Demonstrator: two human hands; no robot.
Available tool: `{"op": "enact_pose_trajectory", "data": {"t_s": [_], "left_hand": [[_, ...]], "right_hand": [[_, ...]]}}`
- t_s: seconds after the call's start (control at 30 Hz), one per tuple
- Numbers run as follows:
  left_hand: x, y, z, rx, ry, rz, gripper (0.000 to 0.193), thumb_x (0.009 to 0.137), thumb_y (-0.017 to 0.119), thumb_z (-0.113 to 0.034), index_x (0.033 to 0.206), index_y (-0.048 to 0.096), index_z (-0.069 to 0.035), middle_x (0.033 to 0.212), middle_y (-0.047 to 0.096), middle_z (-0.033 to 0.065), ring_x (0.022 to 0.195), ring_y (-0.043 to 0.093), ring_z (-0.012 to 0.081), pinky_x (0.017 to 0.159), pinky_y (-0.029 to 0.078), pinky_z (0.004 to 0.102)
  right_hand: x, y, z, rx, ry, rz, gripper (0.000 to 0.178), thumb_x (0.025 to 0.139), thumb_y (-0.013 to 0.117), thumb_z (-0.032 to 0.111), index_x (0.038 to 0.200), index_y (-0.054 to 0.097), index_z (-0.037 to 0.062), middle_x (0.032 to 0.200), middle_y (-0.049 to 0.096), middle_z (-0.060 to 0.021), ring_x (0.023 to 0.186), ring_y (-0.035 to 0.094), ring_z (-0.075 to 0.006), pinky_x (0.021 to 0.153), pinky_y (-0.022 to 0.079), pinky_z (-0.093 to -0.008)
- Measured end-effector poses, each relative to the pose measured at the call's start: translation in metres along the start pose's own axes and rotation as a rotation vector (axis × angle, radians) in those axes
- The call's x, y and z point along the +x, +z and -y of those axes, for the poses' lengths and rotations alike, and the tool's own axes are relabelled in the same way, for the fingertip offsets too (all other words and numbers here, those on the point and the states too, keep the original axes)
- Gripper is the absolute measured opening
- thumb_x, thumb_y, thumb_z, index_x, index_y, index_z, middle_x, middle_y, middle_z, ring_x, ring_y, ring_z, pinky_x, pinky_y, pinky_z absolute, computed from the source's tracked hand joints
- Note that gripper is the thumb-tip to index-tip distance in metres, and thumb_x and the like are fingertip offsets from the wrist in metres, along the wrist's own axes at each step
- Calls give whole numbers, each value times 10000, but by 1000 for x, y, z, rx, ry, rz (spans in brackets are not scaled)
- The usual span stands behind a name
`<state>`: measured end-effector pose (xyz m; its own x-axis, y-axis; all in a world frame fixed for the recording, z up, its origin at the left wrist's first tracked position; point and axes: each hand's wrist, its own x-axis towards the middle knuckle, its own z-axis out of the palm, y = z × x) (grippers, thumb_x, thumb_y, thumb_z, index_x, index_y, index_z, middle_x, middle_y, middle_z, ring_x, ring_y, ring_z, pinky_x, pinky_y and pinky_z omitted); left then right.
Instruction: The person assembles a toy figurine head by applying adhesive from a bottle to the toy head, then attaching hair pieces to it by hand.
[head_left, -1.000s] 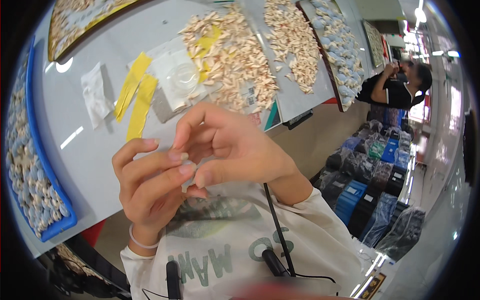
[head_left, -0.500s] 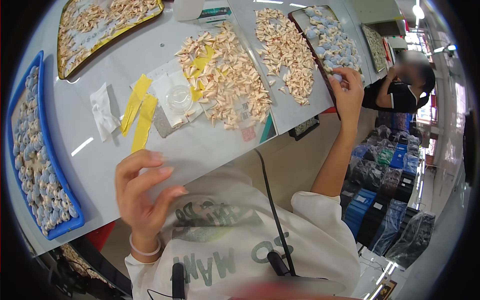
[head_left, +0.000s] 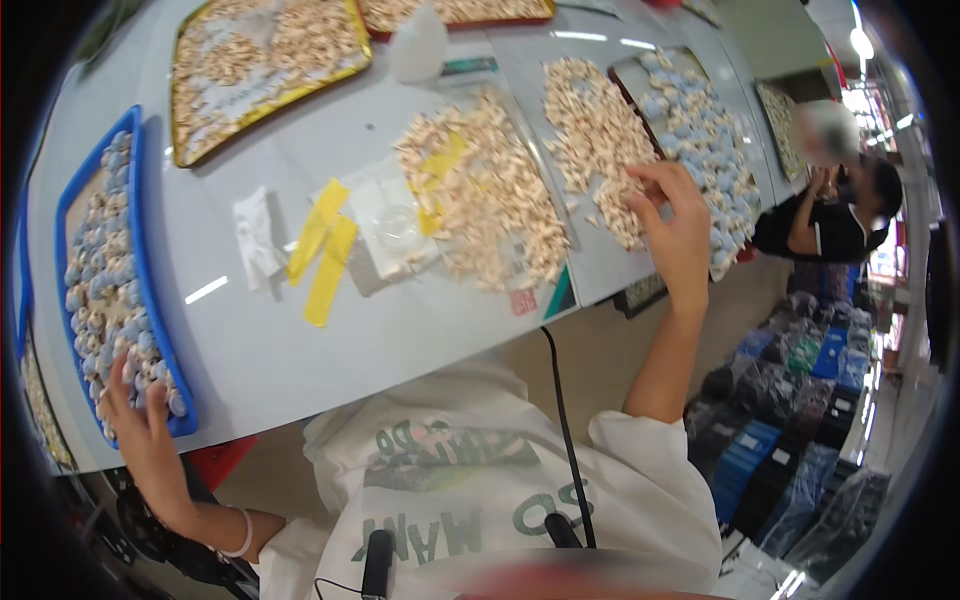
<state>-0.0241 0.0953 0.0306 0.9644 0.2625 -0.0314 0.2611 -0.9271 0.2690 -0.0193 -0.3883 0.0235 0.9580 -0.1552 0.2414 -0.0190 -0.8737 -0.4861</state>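
My left hand [head_left: 140, 430] is over the near end of a blue tray [head_left: 148, 270], its thumb and fingers apart among rounded blue-and-cream pieces [head_left: 110, 270]. I cannot make out anything held in it. On the right, my right hand [head_left: 675, 225] is at the edge of a pile of small, pointed cream pieces [head_left: 590, 120]. Its thumb and forefinger are bent, with a gap between the tips. Just beyond it, a dark-edged tray [head_left: 622, 85] carries more blue-and-cream pieces [head_left: 690, 115]. A second cream pile [head_left: 490, 200] covers a clear sheet mid-table.
Yellow tape strips [head_left: 330, 270], a crumpled white tissue [head_left: 257, 238] and a round clear lid [head_left: 395, 222] lie on the table [head_left: 240, 350]. A yellow-rimmed tray [head_left: 270, 108] and a whitish container [head_left: 418, 45] stand farther back. Another person [head_left: 830, 225] is at the right.
My left hand has moved left from the table's front edge to the blue tray. My right hand has shifted from the blue-and-cream pieces to the cream pile. The view has also shifted.
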Motion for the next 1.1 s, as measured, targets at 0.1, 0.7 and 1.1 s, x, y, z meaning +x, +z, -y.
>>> {"op": "enact_pose_trajectory", "data": {"t_s": [0.1,0.7,1.1], "left_hand": [[5,5,-21,-216,64,24,309,878,453,-111,1184,439,-70,1034,443,91,778,501,158,705,425,273],[1,0,-21,-127,88,-51,204,847,495,-112,1026,485,-16,922,449,100,789,483,211,682,409,309],[2,-3,-6,-332,133,-40,165,767,536,13,921,483,-15,845,468,68,691,452,154,621,392,255]], "right_hand": [[-3,-1,0,0,51,-89,157,642,601,-36,791,560,-4,775,546,-75,613,512,-167,565,412,-252],[5,7,-13,164,60,-225,122,691,562,-66,806,577,-29,811,578,-71,711,548,-135,635,446,-231],[4,7,-16,202,109,-226,140,737,547,-62,863,594,-25,809,563,-50,706,525,-100,630,434,-206]]}}
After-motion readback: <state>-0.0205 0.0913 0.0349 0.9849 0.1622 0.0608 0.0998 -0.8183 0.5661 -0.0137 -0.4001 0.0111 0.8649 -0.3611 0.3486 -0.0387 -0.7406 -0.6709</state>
